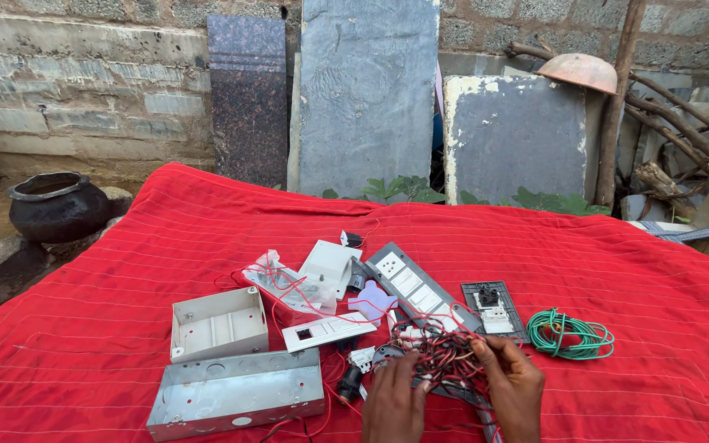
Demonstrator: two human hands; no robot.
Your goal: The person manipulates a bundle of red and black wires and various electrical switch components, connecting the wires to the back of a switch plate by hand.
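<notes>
Wire bundle (445, 361): a tangle of red, black and white wires, lying near the front edge of the red cloth (125, 328), right of centre. It sits between your two hands and just beyond them; neither is clearly nearer. The tangle shows no clear long axis, though loose strands trail towards you past the front edge.

Your left hand (393, 406) is half closed, fingers curled into the near left side of the bundle, pinching strands. Your right hand (512, 385) is likewise curled, fingertips gripping wires at the bundle's right side. How firm either hold is cannot be told.

Just behind the bundle lies a grey switch plate (408, 283), angled towards the back left. Beside it to the right is a dark socket plate (494, 310), then a green wire coil (572, 335), apart from your right hand. Left of the bundle: a white switch strip (327, 331), a white box (217, 322), and a metal box (235, 394) at the front edge. A clear bag (285, 283) with red wire lies behind those.
</notes>
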